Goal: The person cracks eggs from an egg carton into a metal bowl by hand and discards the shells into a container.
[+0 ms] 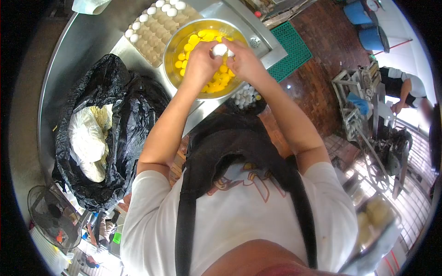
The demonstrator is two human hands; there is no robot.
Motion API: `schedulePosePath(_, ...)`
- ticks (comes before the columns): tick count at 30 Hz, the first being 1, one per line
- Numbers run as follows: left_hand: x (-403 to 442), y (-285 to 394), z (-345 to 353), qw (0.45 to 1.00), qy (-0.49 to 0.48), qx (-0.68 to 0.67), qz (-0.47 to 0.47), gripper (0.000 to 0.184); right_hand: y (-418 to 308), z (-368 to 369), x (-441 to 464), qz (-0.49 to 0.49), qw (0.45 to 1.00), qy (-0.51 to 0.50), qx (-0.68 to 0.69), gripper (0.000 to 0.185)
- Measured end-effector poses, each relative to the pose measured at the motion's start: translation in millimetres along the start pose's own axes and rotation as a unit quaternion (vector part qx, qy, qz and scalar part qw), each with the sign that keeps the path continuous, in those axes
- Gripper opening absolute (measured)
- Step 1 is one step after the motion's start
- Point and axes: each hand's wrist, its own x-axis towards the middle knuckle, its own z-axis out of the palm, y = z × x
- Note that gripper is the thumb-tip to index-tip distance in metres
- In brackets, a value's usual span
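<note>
Over a metal bowl (166,69) of cracked eggs, my left hand (203,64) and my right hand (245,63) meet around a white egg (219,49). My left hand's fingers curl against one side of the egg, and the right hand's fingers close on the other. A second small white piece shows at the right fingers; whether it is an egg or a shell I cannot tell. Many whole yellow yolks (215,86) lie in the bowl. Beside it, a cardboard egg tray (159,39) carries white eggs along its far and left edges.
Empty shells (246,97) fill a dark container below the bowl. A black plastic bag (133,124) with a white bag (87,138) inside stands at the left. The metal counter (69,60) has a drain near the bowl. A co-worker (410,89) stands at far right.
</note>
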Motion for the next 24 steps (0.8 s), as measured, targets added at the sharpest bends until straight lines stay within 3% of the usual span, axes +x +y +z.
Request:
schedulePosePath(10, 11.5, 3.8, -16.7, 0.986, 0.015, 0.085, 0.145, 0.049, -11.8, -11.0, 4.2, -0.017, 0.997, -0.012, -0.081, 0.062)
schedulePosePath(14, 9.7, 21.7, -16.5, 0.997, -0.024, -0.05, 0.056, 0.063, -12.6, -18.7, 2.1, -0.015, 1.0, 0.02, 0.014, 0.059)
schedulePosePath(17, 7.8, 29.2, -12.7, 0.979, -0.034, -0.203, 0.0, 0.07, -17.5, -34.4, -8.4, 0.16, 0.936, 0.033, 0.31, 0.053)
schedulePosePath(20, 8.6, 2.0, -8.6, 0.965, -0.022, -0.261, -0.03, 0.069, -5.2, -67.2, -38.6, 0.27, 0.845, 0.018, 0.462, 0.05)
schedulePosePath(24, 38.2, -71.2, -16.0, 0.981, 0.064, -0.147, -0.111, 0.054, 16.4, -88.2, -102.4, 0.409, 0.796, -0.027, 0.446, 0.053)
